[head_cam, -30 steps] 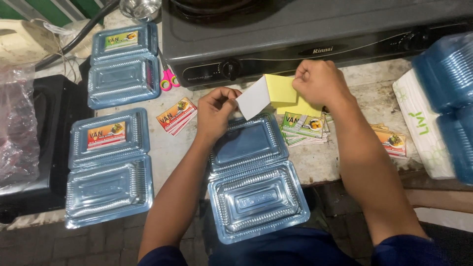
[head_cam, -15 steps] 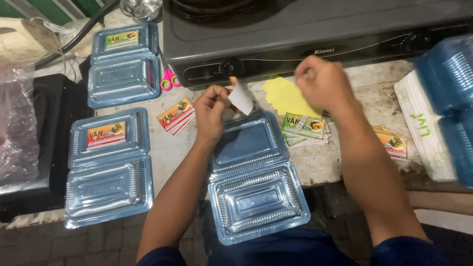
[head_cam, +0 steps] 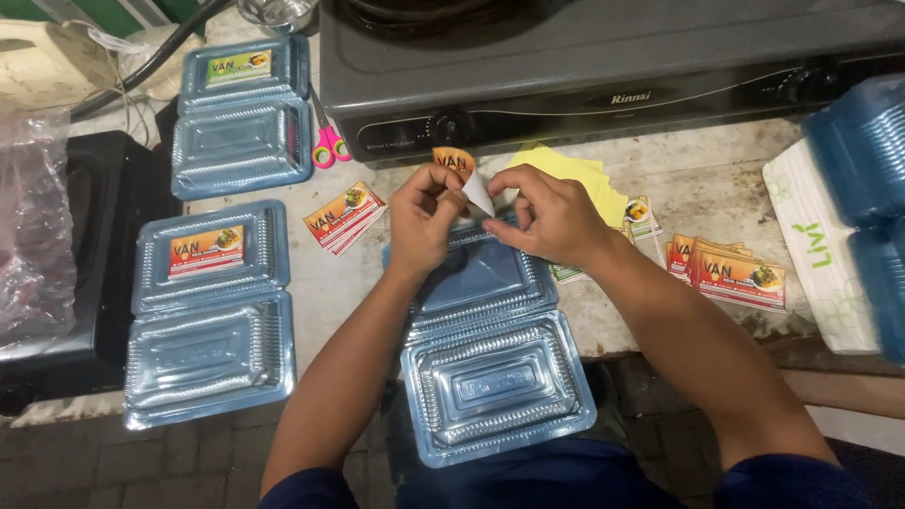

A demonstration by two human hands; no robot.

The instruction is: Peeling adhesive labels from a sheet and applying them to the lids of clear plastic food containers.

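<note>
A grey stove [head_cam: 603, 66] stands at the back of the stained tabletop [head_cam: 716, 188]. Three clear clamshell trays lie open on it: one at the far left [head_cam: 243, 113] and one at the near left [head_cam: 209, 316], each with a label on its lid, and a bare one [head_cam: 490, 363] at the front edge, under the hands. A stack of blue trays [head_cam: 863, 188] sits at the right edge, beside a white packet [head_cam: 820, 245]. Yellow backing paper [head_cam: 580, 179] lies before the stove. Label piles rest at the right [head_cam: 731, 273] and left of centre [head_cam: 344, 217]. Pink scissors [head_cam: 328, 146] lie by the far-left tray.

The left hand [head_cam: 424, 221] is closed, its fingertips pinching an orange sticker [head_cam: 454, 162]. The right hand [head_cam: 551, 217] is closed too, pinching the sticker's white backing [head_cam: 478, 193]. Both are held just above the bare tray's lid.
</note>
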